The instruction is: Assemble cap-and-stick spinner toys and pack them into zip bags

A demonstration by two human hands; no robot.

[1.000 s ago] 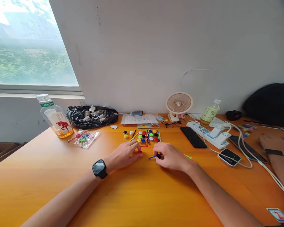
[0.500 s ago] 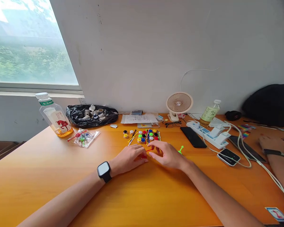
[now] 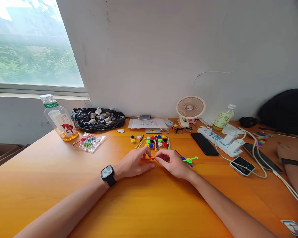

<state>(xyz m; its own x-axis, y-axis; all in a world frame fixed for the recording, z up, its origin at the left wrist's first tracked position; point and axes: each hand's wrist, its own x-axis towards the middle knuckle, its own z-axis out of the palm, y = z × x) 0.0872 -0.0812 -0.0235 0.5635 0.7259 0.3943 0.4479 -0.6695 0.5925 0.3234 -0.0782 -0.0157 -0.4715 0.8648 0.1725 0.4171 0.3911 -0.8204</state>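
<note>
Red stick (image 3: 148,159) was between left hand (image 3: 133,163) and right hand (image 3: 174,163).
Right thumb and fingertips pinched its right end; left hand curled around the other end, couldn't tell if gripping. Green arrow (image 3: 190,160) lay across blue stick (image 3: 180,154), just right of right hand. Coloured caps (image 3: 160,140) were grouped beyond; fan (image 3: 190,107) stood by the wall (image 3: 144,66).

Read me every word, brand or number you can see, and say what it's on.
"东方树": green neck band of the left bottle; the text runs on out of sight.
Too small or blurred to read: the right bottle's label, papers, smartwatch face.
</note>
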